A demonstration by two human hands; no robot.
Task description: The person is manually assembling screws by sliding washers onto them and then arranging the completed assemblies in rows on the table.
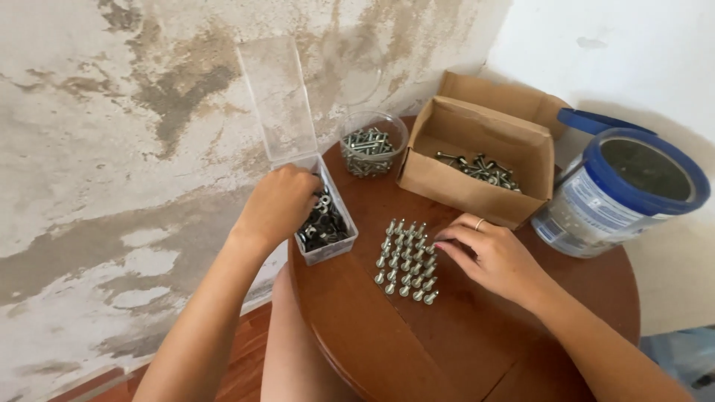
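Nearest the viewer, two bare forearms reach over a round, dark reddish wooden table (350,327), with a knee showing below its near edge and a strip of reddish floor beside it. The right hand (495,257), a ring on one finger, lies on the tabletop with loosely spread fingers closed on nothing; its fingertips touch the right edge of a neat grid of upright bolts (407,260) standing in rows at the middle of the table. The left hand (279,205) dips into a small clear plastic box (331,249) of dark nuts at the table's left edge; its fingers curl down among the nuts, and whether they pinch one cannot be told. The box's clear lid (277,97) stands open against the wall. Farther back, a round clear tub (372,145) holds loose bolts, and just beside it an open cardboard box (477,160) holds a few more. At the right edge stands a blue-rimmed plastic bucket (622,190). Behind, the wall (112,149) is stained and peeling, meeting a cleaner white wall at the corner.
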